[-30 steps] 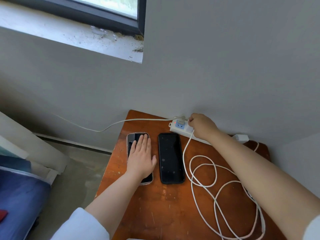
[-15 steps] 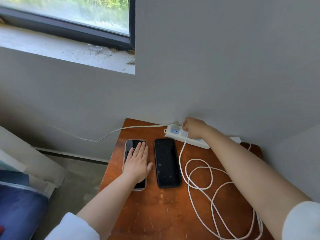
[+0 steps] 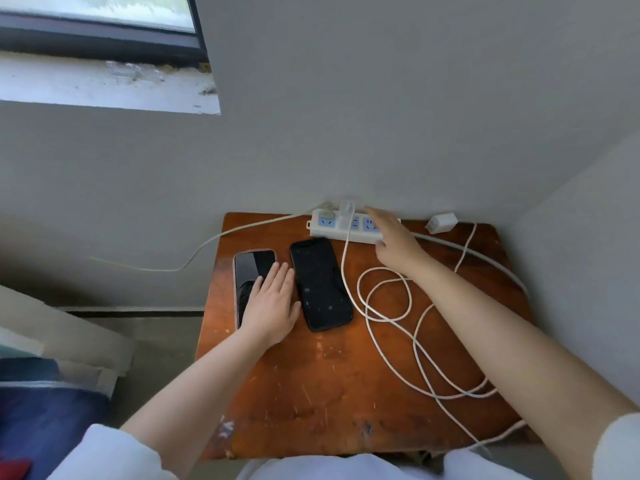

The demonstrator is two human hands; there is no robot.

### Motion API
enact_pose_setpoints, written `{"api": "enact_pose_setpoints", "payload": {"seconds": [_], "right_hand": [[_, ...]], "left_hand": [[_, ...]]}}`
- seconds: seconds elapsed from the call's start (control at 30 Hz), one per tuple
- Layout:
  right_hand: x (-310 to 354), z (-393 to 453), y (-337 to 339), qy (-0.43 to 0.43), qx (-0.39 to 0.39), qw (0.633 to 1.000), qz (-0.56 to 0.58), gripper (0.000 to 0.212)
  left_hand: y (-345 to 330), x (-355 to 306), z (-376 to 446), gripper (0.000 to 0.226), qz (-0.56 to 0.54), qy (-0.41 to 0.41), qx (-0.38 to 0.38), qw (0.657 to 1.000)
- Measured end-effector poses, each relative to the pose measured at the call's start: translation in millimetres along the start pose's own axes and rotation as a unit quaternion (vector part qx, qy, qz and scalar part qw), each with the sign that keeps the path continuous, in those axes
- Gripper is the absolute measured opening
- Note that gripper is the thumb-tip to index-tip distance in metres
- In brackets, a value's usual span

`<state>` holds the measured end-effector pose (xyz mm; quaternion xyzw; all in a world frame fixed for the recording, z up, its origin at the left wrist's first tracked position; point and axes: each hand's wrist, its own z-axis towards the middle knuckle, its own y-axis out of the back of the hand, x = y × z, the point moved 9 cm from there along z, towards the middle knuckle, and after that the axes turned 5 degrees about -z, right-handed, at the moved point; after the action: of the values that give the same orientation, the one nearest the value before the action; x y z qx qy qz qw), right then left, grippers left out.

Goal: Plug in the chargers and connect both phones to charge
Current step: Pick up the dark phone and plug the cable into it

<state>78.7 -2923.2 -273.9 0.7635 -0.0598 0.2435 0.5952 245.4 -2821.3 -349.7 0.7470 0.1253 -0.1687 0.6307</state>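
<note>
Two phones lie side by side on the wooden table point(image 3: 311, 393): a silver-edged phone point(image 3: 250, 271) at the left and a black phone point(image 3: 320, 284) beside it. My left hand point(image 3: 272, 303) rests flat on the silver-edged phone. A white power strip point(image 3: 337, 227) lies along the wall, with a white charger point(image 3: 347, 211) standing plugged into it. Its white cable point(image 3: 388, 317) loops over the table. My right hand point(image 3: 393, 242) lies over the strip's right end, fingers spread, holding nothing. A second white charger point(image 3: 442, 222) lies loose at the back right.
The table stands in a corner, with grey walls behind and to the right. The strip's cord point(image 3: 207, 242) runs off to the left over the floor. A window sill point(image 3: 104, 86) is up on the left, bedding at the lower left.
My right hand has let go of the charger, which now stands plugged in the strip, and has shifted right along the strip. The left hand stays on the phone.
</note>
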Motion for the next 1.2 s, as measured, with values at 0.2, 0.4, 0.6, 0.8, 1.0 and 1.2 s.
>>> {"api": "enact_pose_setpoints", "payload": {"seconds": [0.2, 0.4, 0.6, 0.8, 1.0, 1.2], "right_hand": [[-84.2, -106.7, -28.2, -0.090, 0.045, 0.993, -0.067, 0.038], [-91.8, -156.8, -59.7, -0.107, -0.022, 0.988, -0.107, 0.021], [-115.6, -157.9, -38.6, -0.171, -0.084, 0.982, -0.018, 0.013], [-119.1, -164.9, 33.0, -0.170, -0.196, 0.965, 0.043, 0.014], [-93.0, -154.5, 37.2, -0.057, -0.114, 0.989, 0.073, 0.010], [-82.2, -149.1, 3.6, -0.013, 0.010, 0.994, 0.111, 0.013]], "left_hand": [[4.5, -61.2, -5.2, 0.049, 0.018, -0.194, -0.026, 0.980], [-37.5, -116.9, 6.6, 0.032, 0.121, -0.297, 0.083, 0.943], [-46.6, -130.6, 21.3, 0.030, 0.167, -0.326, 0.088, 0.926], [5.5, -133.8, 19.2, 0.013, 0.091, -0.333, 0.012, 0.938], [-1.7, -99.4, 28.9, 0.035, 0.149, -0.194, 0.056, 0.968], [19.5, -155.8, 12.1, 0.052, -0.006, -0.302, -0.021, 0.953]]}}
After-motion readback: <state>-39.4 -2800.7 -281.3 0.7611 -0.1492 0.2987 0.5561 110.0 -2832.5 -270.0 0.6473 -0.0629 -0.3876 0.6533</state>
